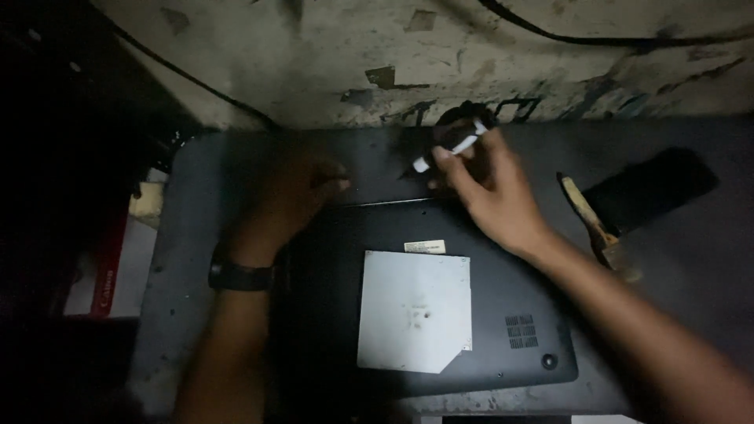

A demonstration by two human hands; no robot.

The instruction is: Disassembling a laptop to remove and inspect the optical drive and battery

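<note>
while gripped in right hand: slim white-handled tool; left hand loosely curled, empty

Colours on the dark grey work table

Black laptop base is showing a pale silver-grey panel and small cream label; white-and-black tool; black wristband; tan wooden handle; off-white wall is showing dark stains.

1. The left hand is dim and motion-blurred; its fingertips cannot be made out
2. The right hand covers most of a slim white-and-black pen-like tool, and the dark round object behind it is unclear
3. The left side is too dark to read
4. The black upturned laptop has a front edge lost in shadow
</note>
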